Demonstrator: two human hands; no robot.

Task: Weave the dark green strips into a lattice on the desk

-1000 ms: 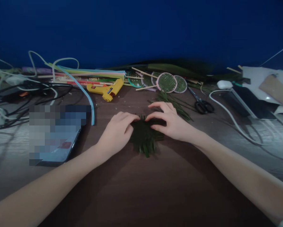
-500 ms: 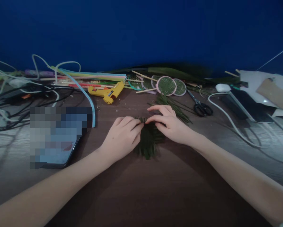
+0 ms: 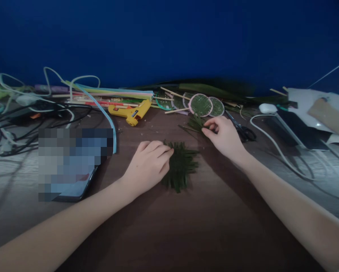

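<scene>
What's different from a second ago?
The right hand has moved off the leaf mat, forward and rightward, to the loose leaf strips; whether it grips them is unclear. The left hand stays at the mat's left side. The glue gun and scissors lie as before.

We see dark green in the leaf piece (image 3: 180, 169) and leaf strips (image 3: 196, 122), a pale pink rim (image 3: 200, 94) on the white-flecked green disc (image 3: 200, 105), a yellow glue gun (image 3: 133, 113), a light blue ribbon (image 3: 114, 141), a dark brown counter (image 3: 169, 226) and a plain deep blue backdrop (image 3: 169, 37).
</scene>
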